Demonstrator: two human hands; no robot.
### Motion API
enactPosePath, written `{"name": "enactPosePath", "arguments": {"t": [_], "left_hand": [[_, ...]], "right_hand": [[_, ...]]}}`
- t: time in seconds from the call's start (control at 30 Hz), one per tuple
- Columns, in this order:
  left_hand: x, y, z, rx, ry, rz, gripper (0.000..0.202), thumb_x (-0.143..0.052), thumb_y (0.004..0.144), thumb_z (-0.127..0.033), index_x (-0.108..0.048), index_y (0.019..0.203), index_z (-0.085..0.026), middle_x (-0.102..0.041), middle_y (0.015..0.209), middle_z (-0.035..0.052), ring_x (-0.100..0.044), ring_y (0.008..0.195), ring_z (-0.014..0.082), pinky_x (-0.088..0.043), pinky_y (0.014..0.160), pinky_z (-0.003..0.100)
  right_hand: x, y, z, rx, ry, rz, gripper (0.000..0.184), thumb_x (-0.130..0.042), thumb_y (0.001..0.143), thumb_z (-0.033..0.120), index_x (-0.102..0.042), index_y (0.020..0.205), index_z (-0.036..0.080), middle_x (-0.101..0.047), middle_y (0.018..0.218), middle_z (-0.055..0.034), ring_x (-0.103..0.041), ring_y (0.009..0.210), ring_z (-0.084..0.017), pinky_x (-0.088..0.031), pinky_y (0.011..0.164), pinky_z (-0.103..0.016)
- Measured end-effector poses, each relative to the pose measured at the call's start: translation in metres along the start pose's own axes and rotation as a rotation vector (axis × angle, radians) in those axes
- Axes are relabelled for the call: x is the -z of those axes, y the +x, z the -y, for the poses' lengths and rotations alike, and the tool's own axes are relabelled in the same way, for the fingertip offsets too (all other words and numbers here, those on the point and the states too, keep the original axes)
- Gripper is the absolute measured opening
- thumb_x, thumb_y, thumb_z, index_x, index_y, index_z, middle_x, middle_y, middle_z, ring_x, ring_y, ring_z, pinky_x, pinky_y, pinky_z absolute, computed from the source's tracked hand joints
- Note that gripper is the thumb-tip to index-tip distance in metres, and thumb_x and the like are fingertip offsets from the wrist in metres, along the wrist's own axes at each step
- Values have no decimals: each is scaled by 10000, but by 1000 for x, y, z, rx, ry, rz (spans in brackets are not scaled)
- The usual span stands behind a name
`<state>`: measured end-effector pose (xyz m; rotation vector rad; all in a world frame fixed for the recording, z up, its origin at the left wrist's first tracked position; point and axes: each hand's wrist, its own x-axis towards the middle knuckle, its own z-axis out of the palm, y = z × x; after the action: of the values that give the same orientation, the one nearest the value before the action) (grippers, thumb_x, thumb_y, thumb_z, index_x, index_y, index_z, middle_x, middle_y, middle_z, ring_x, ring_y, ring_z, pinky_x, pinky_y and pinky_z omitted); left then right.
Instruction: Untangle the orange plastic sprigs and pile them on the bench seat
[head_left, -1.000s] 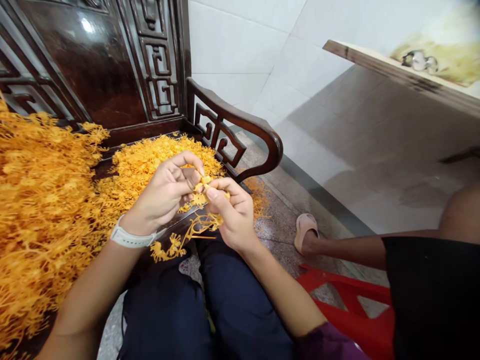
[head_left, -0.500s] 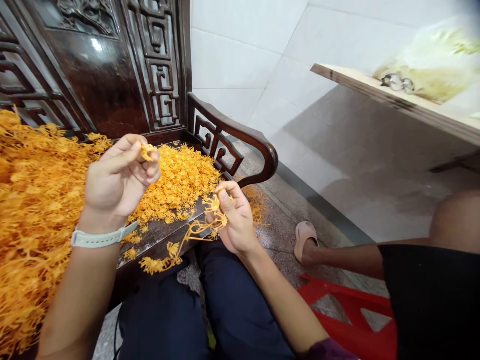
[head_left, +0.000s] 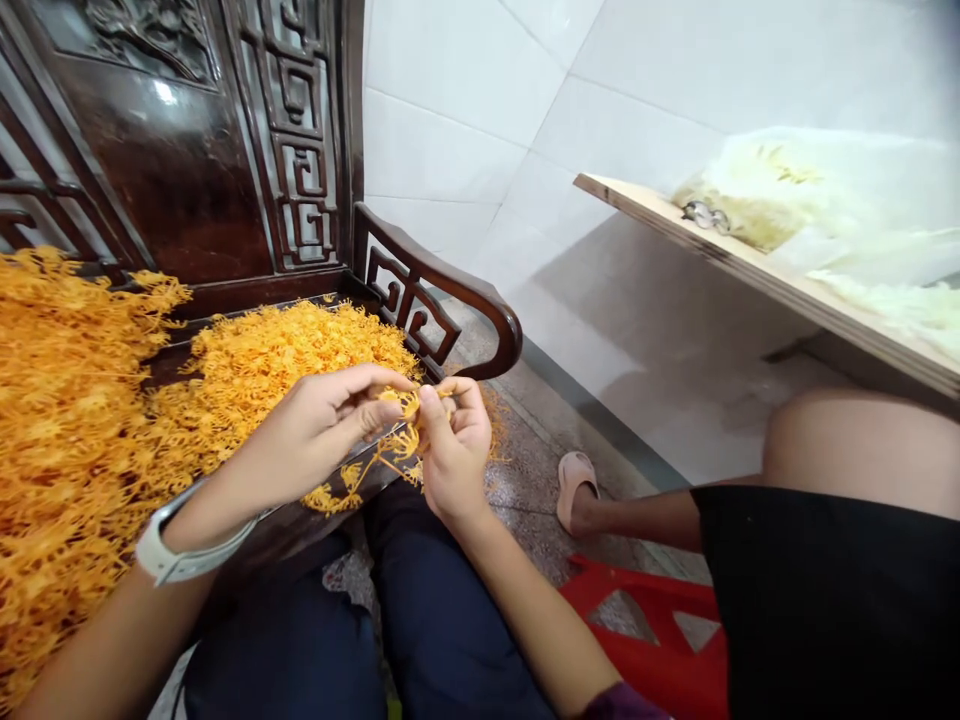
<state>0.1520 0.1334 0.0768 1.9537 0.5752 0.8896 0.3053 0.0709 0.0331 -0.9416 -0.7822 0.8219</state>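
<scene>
My right hand [head_left: 456,455] is closed round a sprig of orange plastic flowers [head_left: 405,440], whose thin stems and spiky heads dangle down to the left. My left hand [head_left: 330,425], with a pale watch strap at the wrist, has come up against it, thumb and forefinger pinching one flower head on the sprig. The fingertips of both hands nearly meet. Behind them, a heap of loose orange flower heads [head_left: 300,345] covers the seat of a dark carved wooden bench [head_left: 247,277]. A larger tangled pile of orange sprigs [head_left: 67,400] rises at the left.
The bench's curved armrest [head_left: 480,310] stands just beyond my hands. At the right, a wooden board [head_left: 637,202] bears a plastic bag [head_left: 810,190] and scissor handles [head_left: 705,215]. Another person's bare leg [head_left: 645,522] and a red plastic stool [head_left: 637,610] are close on my right.
My left hand has moved right and down from over the heap to the sprig in my right hand. The view has shifted slightly to the right.
</scene>
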Motion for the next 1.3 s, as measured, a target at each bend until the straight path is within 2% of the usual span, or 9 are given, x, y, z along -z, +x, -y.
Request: {"name": "enactPosePath", "arguments": {"t": [0.17,0.33,0.53,0.63,0.73,0.8,1.07,1.2,1.3], "left_hand": [[-9,1,4,24,98,-80,252,-738,957,-426,-797,1061,-204,-735,800,16,-586,630,130,-430,539,232],[-1,2,0,22,-37,-23,237,-694,985,-405,-765,911,-191,-680,762,16,-579,651,131,-437,550,229],[4,4,-1,55,-300,46,242,-669,985,-354,-690,818,-180,-595,682,12,-554,584,129,-456,523,238],[-5,4,2,12,-249,-96,205,-672,979,-330,-658,831,-188,-596,672,2,-548,554,127,-450,504,245],[-16,2,5,-194,122,-348,109,-692,958,-256,-657,874,-196,-644,734,4,-585,642,137,-485,602,265],[-21,1,7,-320,313,-429,37,-697,944,-195,-668,921,-196,-683,806,9,-620,723,142,-507,694,275],[-22,-1,5,-183,224,-382,100,-643,997,-266,-645,914,-209,-674,782,3,-601,667,141,-498,659,294],[-24,0,11,-234,268,-378,110,-633,1002,-279,-632,920,-207,-654,774,5,-582,665,143,-475,638,294],[-23,3,20,-391,539,-382,79,-643,975,-243,-624,909,-204,-651,780,31,-590,703,174,-454,655,327]], "right_hand": [[-2,-3,2,115,-80,-93,291,-768,936,417,-541,944,236,-554,782,45,-470,616,-84,-400,559,-210],[0,-5,4,109,-31,47,261,-773,938,371,-545,954,245,-651,946,2,-488,639,-90,-403,554,-230],[0,-5,8,51,-16,146,305,-794,917,374,-517,926,249,-665,909,17,-454,578,-79,-379,543,-245],[-1,-3,9,28,-22,121,314,-806,899,393,-528,934,254,-683,947,12,-459,575,-78,-369,512,-238],[-1,-2,8,56,-16,49,274,-815,898,351,-562,941,251,-698,955,7,-493,607,-84,-381,507,-229],[-1,-3,8,90,-23,26,241,-807,912,323,-579,943,250,-716,957,1,-521,634,-92,-408,535,-234],[-3,-11,16,295,-177,39,204,-775,938,267,-572,917,249,-700,917,-11,-586,698,-130,-476,631,-291],[0,-6,13,119,-51,117,306,-793,930,315,-496,901,253,-649,876,28,-498,616,-93,-412,570,-256],[4,0,10,-128,125,160,394,-840,880,361,-463,894,251,-584,778,66,-422,551,-72,-385,534,-234]]}}
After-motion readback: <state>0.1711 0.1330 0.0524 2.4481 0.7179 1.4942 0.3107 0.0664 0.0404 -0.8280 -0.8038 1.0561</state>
